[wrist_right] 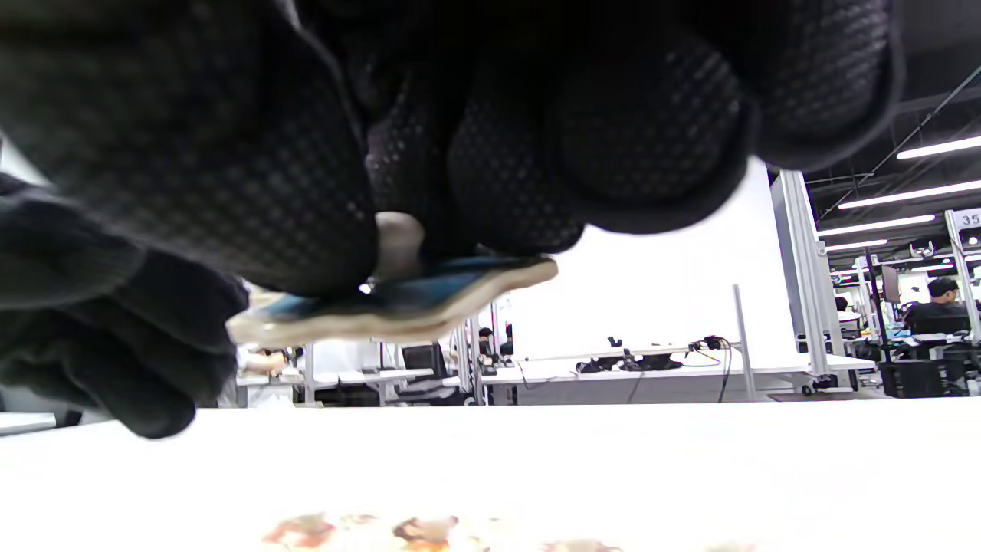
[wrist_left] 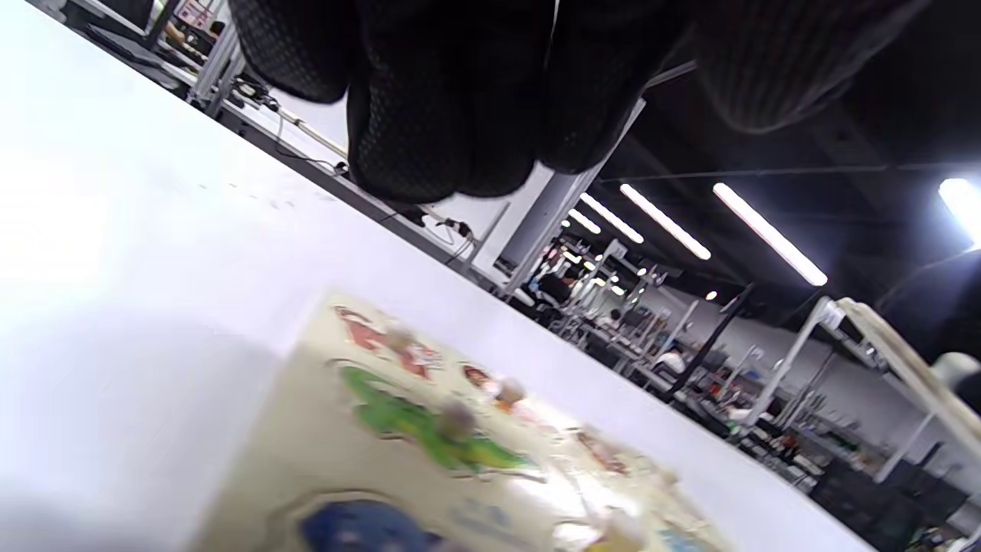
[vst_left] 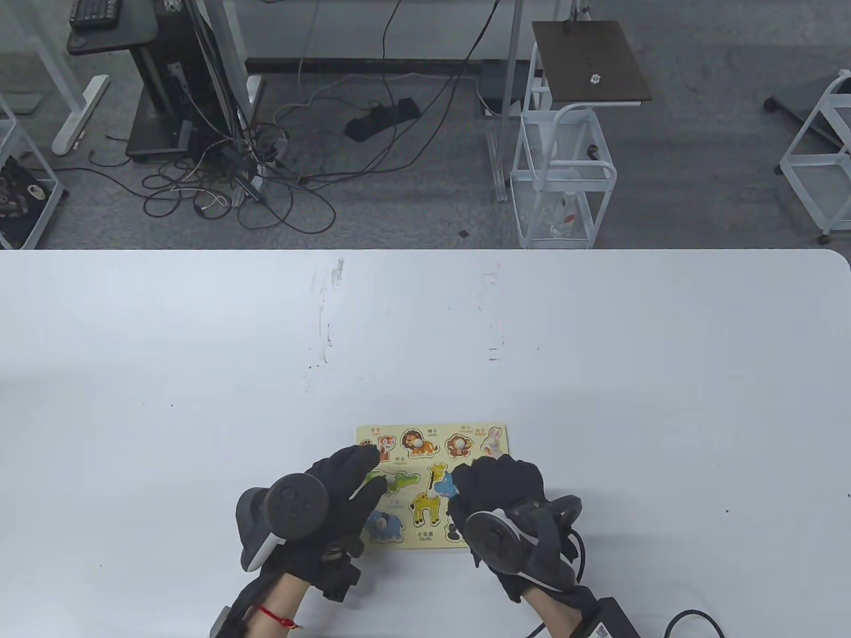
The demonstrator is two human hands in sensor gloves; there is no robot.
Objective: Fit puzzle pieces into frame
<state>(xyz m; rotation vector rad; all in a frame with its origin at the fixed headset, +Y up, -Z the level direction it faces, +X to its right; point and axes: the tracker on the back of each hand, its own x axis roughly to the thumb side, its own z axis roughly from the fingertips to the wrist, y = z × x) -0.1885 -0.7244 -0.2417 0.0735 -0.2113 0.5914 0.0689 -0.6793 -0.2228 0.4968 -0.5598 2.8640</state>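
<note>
Right wrist view: my right hand [wrist_right: 429, 153] pinches a blue piece [wrist_right: 398, 303] by its peg, lifted.
Left hand [vst_left: 332, 495]: fingers spread on the puzzle frame [vst_left: 475, 435].
Risk: I misalign it and it jams.

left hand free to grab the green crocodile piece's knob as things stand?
Probably yes. The left hand holds nothing visible and its fingers already lie over the left part of the crocodile piece on the puzzle board. The right hand pinches a blue piece further right, clear of the path.
</note>
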